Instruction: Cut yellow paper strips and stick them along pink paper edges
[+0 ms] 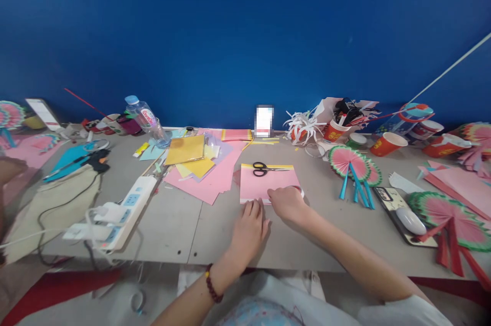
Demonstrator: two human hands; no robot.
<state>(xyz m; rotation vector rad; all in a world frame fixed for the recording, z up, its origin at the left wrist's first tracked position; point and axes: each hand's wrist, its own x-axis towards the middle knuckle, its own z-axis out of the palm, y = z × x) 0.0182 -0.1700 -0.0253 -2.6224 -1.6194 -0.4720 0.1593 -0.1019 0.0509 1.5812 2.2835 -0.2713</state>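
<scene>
A sheet of pink paper (251,188) lies flat on the grey table, with a yellow band along its far edge and a whitish strip along its near edge. Black-handled scissors (261,169) rest closed across the yellow band. My left hand (248,226) presses stretched fingertips onto the near edge of the sheet. Beside it, my right hand (287,204) is curled over the sheet's near right part. A pale curved rim, which looks like a roll of tape (302,192), shows past its knuckles; the palm hides most of it.
Left of the sheet are stacked coloured papers (187,149), a water bottle (146,116) and a power strip (130,213). Pleated paper fans (351,162), paper cups (387,144) and a phone with a mouse (410,221) stand right. Another person's arm (9,172) shows far left.
</scene>
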